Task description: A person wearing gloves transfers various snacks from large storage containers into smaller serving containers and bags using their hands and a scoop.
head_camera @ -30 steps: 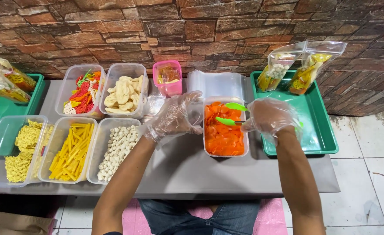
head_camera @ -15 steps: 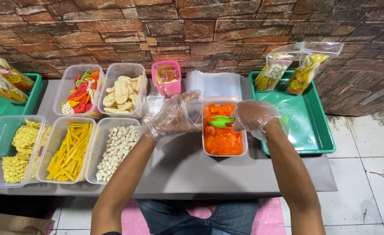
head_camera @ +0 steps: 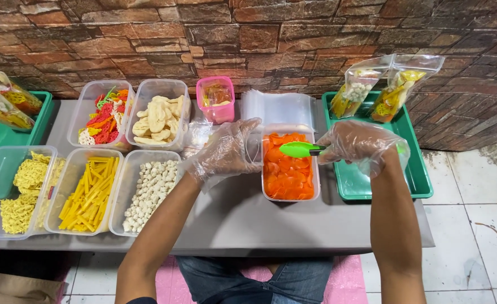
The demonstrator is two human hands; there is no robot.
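We are sitting at a grey table (head_camera: 248, 219), both hands in thin clear gloves. Our right hand (head_camera: 361, 145) has lifted since a moment ago: half a second back its green tongs (head_camera: 300, 149) were down among the orange chips, and now they are hovering just above the chip tub (head_camera: 289, 164), tips pressed together. We cannot tell whether a chip is pinched between them. The fingers are wrapping tight round the tong handle. Our left hand (head_camera: 226, 152) is staying where it was, just left of the tub, fingers curled loosely about a clear bag that is hard to make out, so it looks as if a pick-up stroke is ending and the bag is waiting.

Going from large to small: a green tray (head_camera: 414, 180) at right is holding two filled packets (head_camera: 392, 84) leaning on the brick wall; the near left tubs are holding yellow nests (head_camera: 20, 197), yellow sticks (head_camera: 88, 194) and white balls (head_camera: 150, 194); behind them tubs of red mixed crackers (head_camera: 105, 121) and pale crackers (head_camera: 158, 118); a stack of clear bags (head_camera: 279, 108); a small pink tub (head_camera: 217, 98)
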